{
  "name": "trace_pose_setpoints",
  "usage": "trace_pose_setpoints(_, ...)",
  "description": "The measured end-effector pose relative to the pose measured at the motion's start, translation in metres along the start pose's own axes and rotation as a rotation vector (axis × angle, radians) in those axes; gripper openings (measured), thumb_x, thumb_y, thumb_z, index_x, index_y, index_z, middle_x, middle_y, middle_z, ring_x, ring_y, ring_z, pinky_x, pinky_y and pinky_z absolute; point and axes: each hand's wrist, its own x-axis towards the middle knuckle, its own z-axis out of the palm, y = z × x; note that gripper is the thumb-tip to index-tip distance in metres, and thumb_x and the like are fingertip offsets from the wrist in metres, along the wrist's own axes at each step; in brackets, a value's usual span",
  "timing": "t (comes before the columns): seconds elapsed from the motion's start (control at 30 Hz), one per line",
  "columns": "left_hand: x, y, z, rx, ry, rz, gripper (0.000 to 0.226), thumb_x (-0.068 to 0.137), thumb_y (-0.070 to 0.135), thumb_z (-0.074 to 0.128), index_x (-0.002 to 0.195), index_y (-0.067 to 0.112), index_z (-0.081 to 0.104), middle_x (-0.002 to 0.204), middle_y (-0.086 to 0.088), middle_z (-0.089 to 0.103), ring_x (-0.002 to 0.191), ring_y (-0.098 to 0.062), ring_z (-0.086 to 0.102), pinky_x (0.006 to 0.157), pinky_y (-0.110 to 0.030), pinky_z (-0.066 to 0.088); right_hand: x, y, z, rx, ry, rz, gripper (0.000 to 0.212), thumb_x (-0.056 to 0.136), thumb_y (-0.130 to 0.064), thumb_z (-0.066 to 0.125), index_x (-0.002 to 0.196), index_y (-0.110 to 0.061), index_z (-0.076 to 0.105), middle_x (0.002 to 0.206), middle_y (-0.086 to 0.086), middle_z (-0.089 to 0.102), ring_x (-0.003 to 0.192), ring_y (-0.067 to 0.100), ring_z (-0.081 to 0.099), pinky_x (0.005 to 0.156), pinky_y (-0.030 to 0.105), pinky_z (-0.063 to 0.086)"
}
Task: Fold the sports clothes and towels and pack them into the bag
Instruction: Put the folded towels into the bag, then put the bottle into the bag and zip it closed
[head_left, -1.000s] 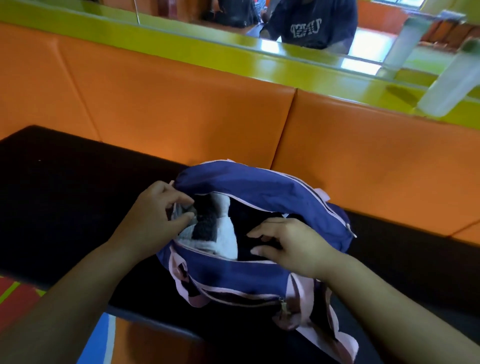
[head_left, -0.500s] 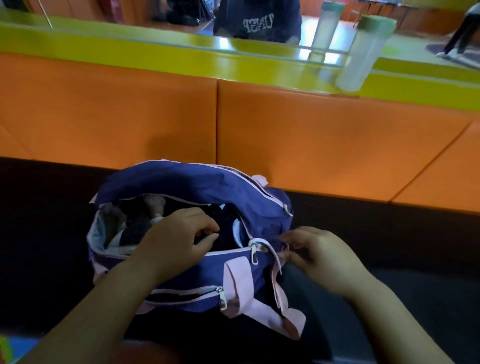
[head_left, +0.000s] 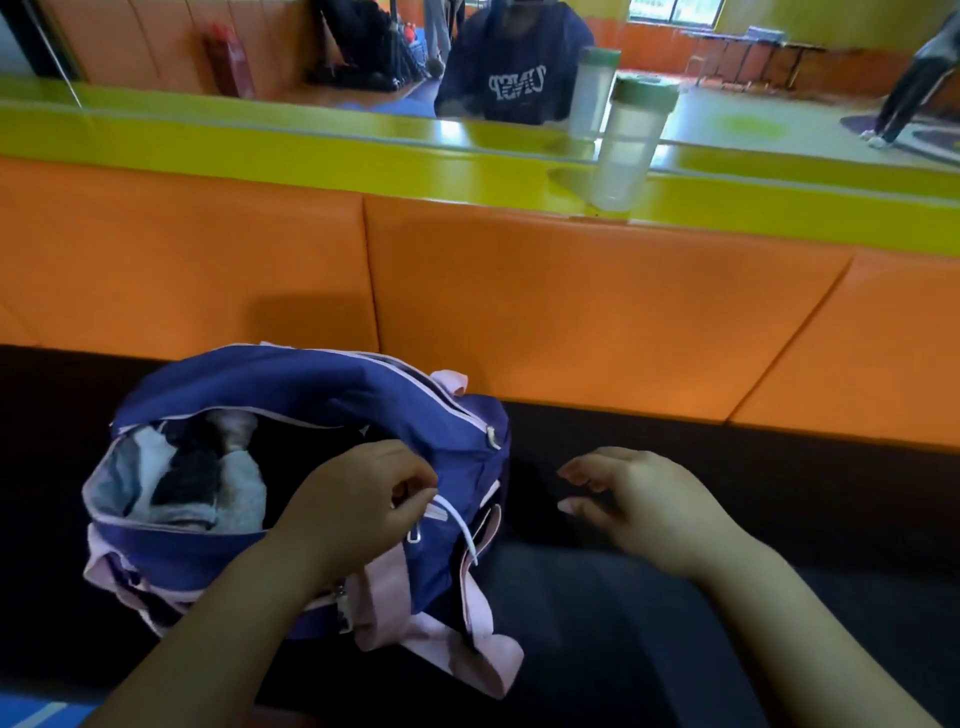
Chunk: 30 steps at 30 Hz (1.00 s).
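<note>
Bag (head_left: 291, 395) sits on bench seat (head_left: 779, 467), left of centre, mouth open. Folded clothes (head_left: 171, 483) inside, at its left end. Left hand (head_left: 358, 499) at the opening's right end, pinching zip cord (head_left: 457, 525). Right hand (head_left: 654, 504) right of bag, apart from it, over seat. Backrest (head_left: 571, 312) behind bag; ledge (head_left: 311, 150) above it, bottle (head_left: 631, 145) standing on ledge at right, mirror (head_left: 311, 47) behind.

The bag (head_left: 291, 395) gapes at its left end, but folded clothes (head_left: 156, 483) fill it near the rim, and the left hand (head_left: 358, 499), pinching the zip cord (head_left: 460, 525), blocks the right end. Right of the bag, open black seat (head_left: 779, 478) surrounds the right hand (head_left: 649, 509). Orange padding (head_left: 597, 312) walls off the back.
</note>
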Motion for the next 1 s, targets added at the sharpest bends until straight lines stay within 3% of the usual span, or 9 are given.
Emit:
trace_pose_setpoints(0.33,0.097,0.073,0.001,0.007,0.149,0.026,0.031,0.075,0.050,0.046,0.084,0.029,0.068,0.080,0.016,0.062,0.071,-0.003,0.058,0.063,-0.032,0.052,0.022,0.097,-0.087,-0.126,0.112,-0.110,0.034,0.091,-0.051,0.052,0.119,-0.034,0.058,0.113,-0.015,0.063,0.101,0.010,0.061,0.081,0.031,0.051)
trace_pose_setpoints(0.43,0.127,0.087,-0.007,0.082,0.160,0.068,0.028,0.078,0.052,0.043,0.081,0.036,0.066,0.074,0.023,0.054,0.067,0.001,0.054,0.058,-0.026,0.047,0.037,0.118,-0.114,-0.172,0.186,-0.126,0.034,0.090,-0.052,0.053,0.119,-0.035,0.059,0.111,-0.016,0.064,0.101,0.008,0.061,0.080,0.029,0.050)
trace_pose_setpoints(0.6,0.166,0.098,-0.034,0.129,0.183,0.041,0.004,0.086,0.039,0.061,0.086,0.037,0.065,0.084,0.022,0.058,0.079,0.001,0.058,0.068,-0.026,0.050,0.072,0.136,-0.155,-0.203,0.314,-0.111,0.030,0.089,-0.051,0.057,0.114,-0.035,0.061,0.107,-0.017,0.066,0.101,0.008,0.061,0.077,0.030,0.050)
trace_pose_setpoints(0.7,0.189,0.098,-0.056,0.174,0.210,0.091,0.019,0.081,0.050,0.055,0.085,0.036,0.066,0.081,0.025,0.057,0.076,0.005,0.056,0.067,-0.022,0.050,0.104,0.135,-0.177,-0.185,0.427,-0.080,0.028,0.088,-0.052,0.056,0.108,-0.034,0.063,0.104,-0.016,0.067,0.099,0.011,0.062,0.074,0.030,0.050)
trace_pose_setpoints(0.8,0.214,0.097,-0.082,0.213,0.221,0.108,0.023,0.075,0.050,0.051,0.081,0.034,0.066,0.076,0.026,0.053,0.075,0.013,0.052,0.063,-0.006,0.039,0.142,0.127,-0.198,-0.138,0.555,-0.040,0.028,0.088,-0.051,0.057,0.106,-0.031,0.063,0.104,-0.012,0.067,0.100,0.015,0.062,0.075,0.031,0.051)
trace_pose_setpoints(0.93,0.239,0.093,-0.110,0.284,0.229,0.086,0.005,0.085,0.039,0.064,0.080,0.037,0.063,0.082,0.021,0.058,0.072,0.007,0.053,0.064,-0.015,0.042,0.190,0.117,-0.217,-0.069,0.692,-0.001,0.045,0.087,-0.049,0.059,0.123,-0.024,0.054,0.120,0.001,0.058,0.112,0.026,0.054,0.083,0.036,0.048)
trace_pose_setpoints(1.0,0.248,0.090,-0.116,0.313,0.228,0.084,0.003,0.086,0.035,0.065,0.086,0.032,0.067,0.085,0.019,0.060,0.072,0.009,0.050,0.062,-0.010,0.036,0.212,0.112,-0.223,-0.065,0.686,0.030,0.060,0.085,-0.052,0.060,0.135,-0.025,0.043,0.132,0.007,0.047,0.119,0.030,0.045,0.092,0.039,0.045)
